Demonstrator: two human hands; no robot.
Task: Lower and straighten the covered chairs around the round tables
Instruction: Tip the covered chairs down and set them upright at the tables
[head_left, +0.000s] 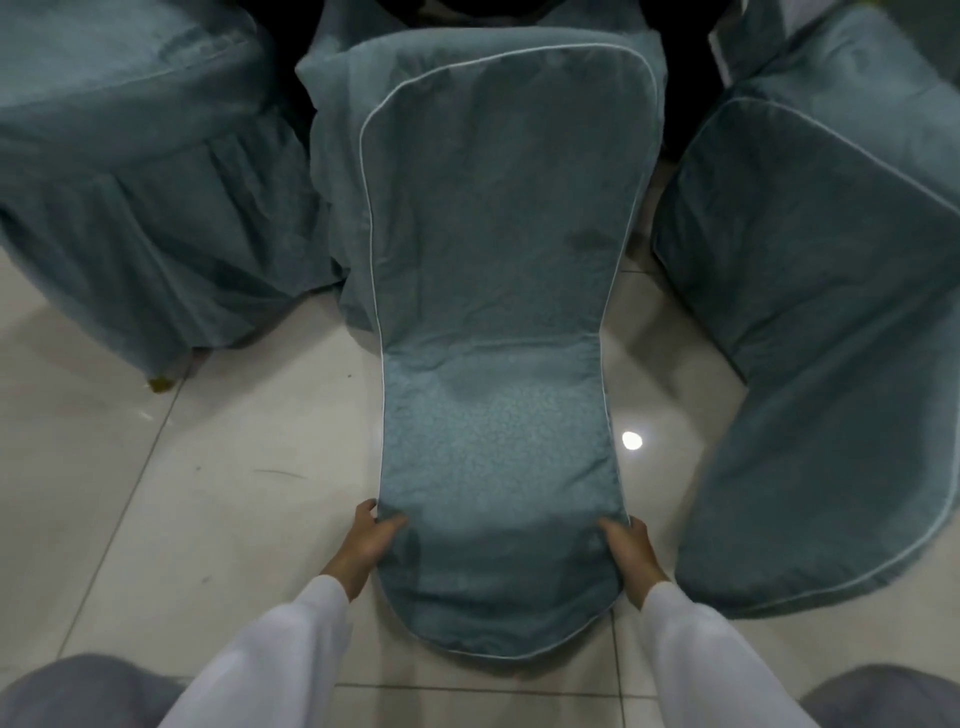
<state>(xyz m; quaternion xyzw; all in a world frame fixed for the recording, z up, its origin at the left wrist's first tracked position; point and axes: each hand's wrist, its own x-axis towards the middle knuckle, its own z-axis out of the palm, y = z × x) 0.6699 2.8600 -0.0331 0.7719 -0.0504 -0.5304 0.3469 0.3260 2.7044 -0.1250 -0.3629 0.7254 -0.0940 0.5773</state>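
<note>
Both hands hold the middle covered chair at the top of its backrest: left hand and right hand, fingers curled over the side edges. Risk, as I judge it: glossy floor tile, legs could skid, or it swings into the right chair, just beside. Chair is tilted, teal cover, white piping, mildly wrinkled, standing between two neighbours; left chair skirt is pleated.

glossy pale floor tiles with a round light glare reflected on them.
</note>
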